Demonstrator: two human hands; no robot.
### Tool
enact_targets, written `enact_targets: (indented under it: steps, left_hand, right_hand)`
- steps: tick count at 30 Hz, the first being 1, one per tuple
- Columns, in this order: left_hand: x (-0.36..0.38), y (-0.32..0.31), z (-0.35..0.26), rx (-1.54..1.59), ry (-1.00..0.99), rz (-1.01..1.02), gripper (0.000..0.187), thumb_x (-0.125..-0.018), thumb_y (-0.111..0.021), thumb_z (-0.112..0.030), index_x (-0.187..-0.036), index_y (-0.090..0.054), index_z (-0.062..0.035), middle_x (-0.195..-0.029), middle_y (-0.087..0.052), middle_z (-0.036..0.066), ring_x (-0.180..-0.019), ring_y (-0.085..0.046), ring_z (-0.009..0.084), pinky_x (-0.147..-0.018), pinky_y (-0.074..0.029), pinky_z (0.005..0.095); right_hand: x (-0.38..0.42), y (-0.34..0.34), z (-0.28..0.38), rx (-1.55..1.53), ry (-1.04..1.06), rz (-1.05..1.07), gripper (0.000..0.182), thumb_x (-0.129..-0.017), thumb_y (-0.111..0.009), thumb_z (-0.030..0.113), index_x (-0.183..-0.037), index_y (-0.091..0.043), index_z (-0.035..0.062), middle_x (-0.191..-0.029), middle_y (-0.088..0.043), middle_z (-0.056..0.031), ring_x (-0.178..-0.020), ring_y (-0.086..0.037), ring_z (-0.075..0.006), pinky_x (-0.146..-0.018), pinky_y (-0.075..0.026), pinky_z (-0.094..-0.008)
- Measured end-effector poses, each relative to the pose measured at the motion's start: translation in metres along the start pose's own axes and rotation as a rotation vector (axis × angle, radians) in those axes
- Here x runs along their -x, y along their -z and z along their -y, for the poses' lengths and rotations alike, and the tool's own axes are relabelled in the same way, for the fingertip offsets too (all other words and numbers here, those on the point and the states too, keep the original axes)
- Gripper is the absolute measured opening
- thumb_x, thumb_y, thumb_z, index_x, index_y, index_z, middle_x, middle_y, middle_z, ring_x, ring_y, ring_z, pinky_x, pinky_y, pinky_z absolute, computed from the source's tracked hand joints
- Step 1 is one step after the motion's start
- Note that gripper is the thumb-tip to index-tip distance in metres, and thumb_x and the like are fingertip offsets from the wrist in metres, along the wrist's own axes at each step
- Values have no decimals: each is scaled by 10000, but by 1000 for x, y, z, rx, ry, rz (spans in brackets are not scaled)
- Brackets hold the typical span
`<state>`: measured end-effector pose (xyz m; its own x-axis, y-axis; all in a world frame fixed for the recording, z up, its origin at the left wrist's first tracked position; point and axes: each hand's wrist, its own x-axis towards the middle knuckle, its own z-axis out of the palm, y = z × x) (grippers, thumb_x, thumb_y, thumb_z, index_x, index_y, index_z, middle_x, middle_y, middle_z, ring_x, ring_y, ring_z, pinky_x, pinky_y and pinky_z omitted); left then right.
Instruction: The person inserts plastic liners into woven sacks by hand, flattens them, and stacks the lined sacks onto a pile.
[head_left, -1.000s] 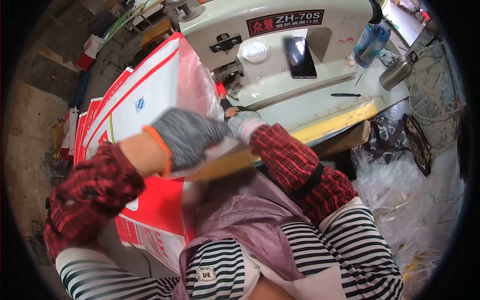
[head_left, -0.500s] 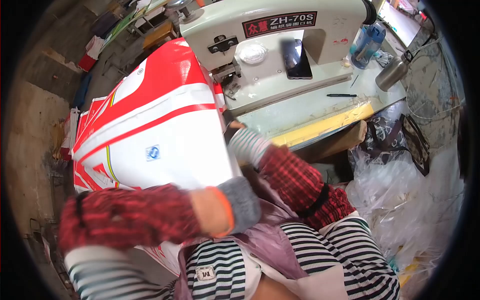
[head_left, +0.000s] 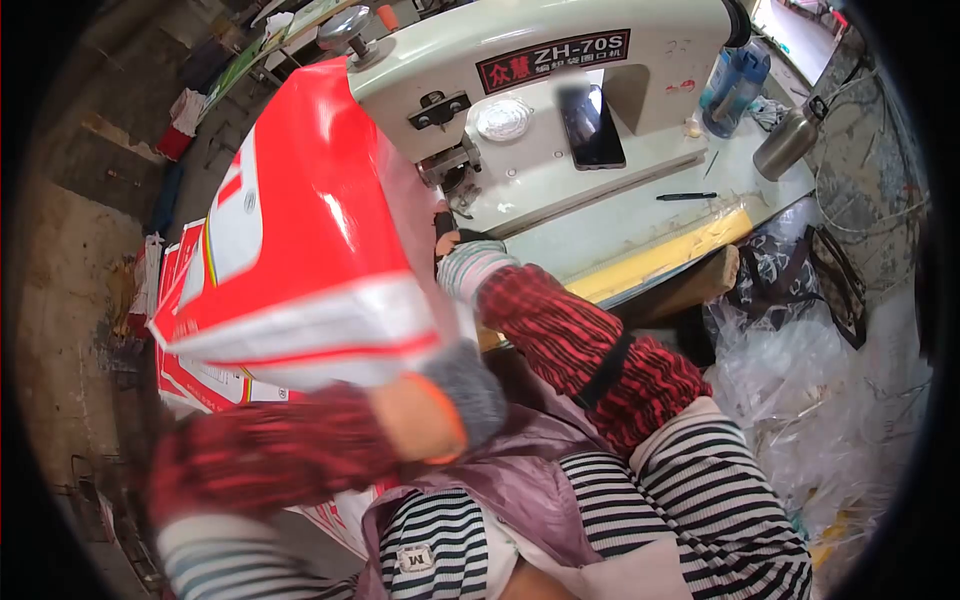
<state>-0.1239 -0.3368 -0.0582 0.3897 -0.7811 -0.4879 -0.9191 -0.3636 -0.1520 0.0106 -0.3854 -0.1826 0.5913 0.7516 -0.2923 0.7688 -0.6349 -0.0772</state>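
A large red and white bag (head_left: 320,190) stands at an angle on the left, its right edge against the stitching head (head_left: 450,165) of a cream sewing machine (head_left: 560,25). My right hand (head_left: 447,238), in a striped cuff, is closed at the bag's edge just below the stitching head, its fingertips partly hidden. My left hand (head_left: 472,395), in a grey glove with an orange rim, is against the bag's lower right part; it is blurred and its fingers are hidden.
A phone (head_left: 592,125) leans on the machine. On the worktable are a black pen (head_left: 686,196), a blue bottle (head_left: 738,92), a metal flask (head_left: 790,140) and a yellow strip (head_left: 660,255) along the edge. Clear plastic (head_left: 790,400) and a patterned bag (head_left: 765,270) lie to the right.
The bag has turned and tipped, showing more of its red face and less of its white face. My right hand has shifted left and slightly up, closer to the stitching head.
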Motion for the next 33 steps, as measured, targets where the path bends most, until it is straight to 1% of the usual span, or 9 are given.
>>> enact_targets:
  steps: [1,2,8,12,17,25,26,28,33]
  left_hand:
    - [-19,19,2,299,-31,84,205,-773,-544,-134,-622,-628,-24,-600,-564,55,-512,-545,205,-521,-461,387]
    - [-31,-29,-7,613,-51,-652,131,-694,-536,-112,-630,-642,-68,-532,-574,91,-500,-553,307,-536,-452,432]
    - [27,109,68,260,-145,362,100,-692,-591,-201,-691,-661,-130,-625,-610,82,-535,-573,291,-528,-437,431]
    - [45,101,73,454,160,312,142,-731,-578,-236,-802,-652,-138,-650,-619,87,-605,-598,307,-558,-455,443]
    - [-35,-28,-7,797,143,21,261,-800,-497,-216,-961,-601,-39,-800,-624,188,-734,-608,362,-637,-484,443]
    - [-5,77,53,486,-70,220,202,-731,-543,-126,-912,-616,-72,-785,-643,121,-735,-626,309,-643,-496,436]
    - [5,21,73,165,-57,-251,269,-651,-641,-162,-915,-634,-112,-875,-642,88,-790,-623,295,-761,-474,395]
    - [19,103,139,2,-6,400,268,-691,-622,-215,-952,-639,-157,-954,-647,60,-837,-622,269,-894,-397,361]
    - [29,78,75,526,-25,493,253,-764,-558,-263,-942,-643,-104,-787,-649,129,-764,-626,315,-739,-485,395]
  right_hand:
    - [12,18,3,-142,-18,30,466,-857,-455,126,-1266,-376,-82,-954,-646,-178,-828,-652,-281,-714,-520,-353]
    - [40,21,7,-321,-88,20,540,-828,-485,121,-1276,-309,-123,-896,-636,-247,-807,-656,-301,-706,-522,-372]
    - [40,-29,25,-720,-579,-157,801,-808,-536,161,-1386,-45,-97,-904,-650,-207,-787,-654,-327,-601,-505,-472]
    - [11,-24,5,547,108,15,294,-775,-590,119,-1019,-602,-44,-865,-677,-106,-760,-662,-183,-544,-524,-386]
    - [22,24,-12,-83,94,-17,199,-797,-523,91,-893,-651,-27,-883,-675,-133,-764,-665,-241,-655,-531,-360]
    - [50,-69,17,-355,109,52,273,-867,-455,217,-983,-645,60,-967,-644,-144,-880,-634,-256,-753,-503,-384]
    - [49,-75,18,-611,16,-8,293,-870,-467,259,-1021,-634,72,-1016,-628,-142,-909,-619,-251,-787,-489,-383]
    - [58,-50,18,-865,-77,-68,320,-873,-480,301,-1060,-623,84,-1064,-611,-141,-938,-605,-245,-821,-474,-382]
    - [45,-8,2,-378,-206,66,270,-819,-453,177,-958,-637,36,-835,-658,-145,-762,-649,-304,-690,-502,-467]
